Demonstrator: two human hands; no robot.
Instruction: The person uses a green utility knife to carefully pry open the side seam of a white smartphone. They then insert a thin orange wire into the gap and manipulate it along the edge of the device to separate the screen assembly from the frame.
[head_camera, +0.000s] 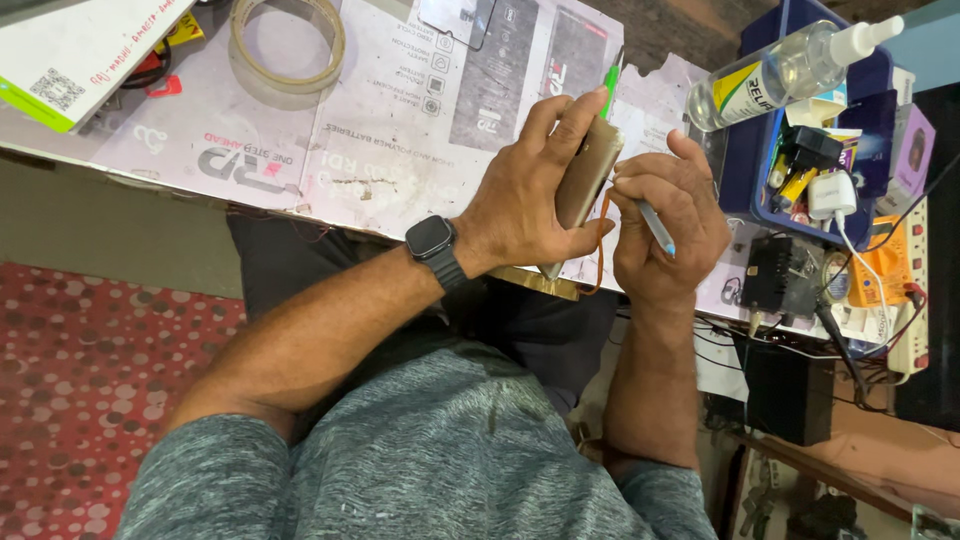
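Left hand (525, 205) wrapped round a slim gold metal phone (587, 170), held on edge above the paper-covered workbench (400, 130); right hand (668, 225) pinching a thin grey-blue tool (655, 226) (tip at the phone's side).

bare mat (400, 120) left of hands; blue tray (745, 150) crowds right.

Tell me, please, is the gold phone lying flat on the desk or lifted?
Lifted: the left hand holds the gold phone on edge above the desk.
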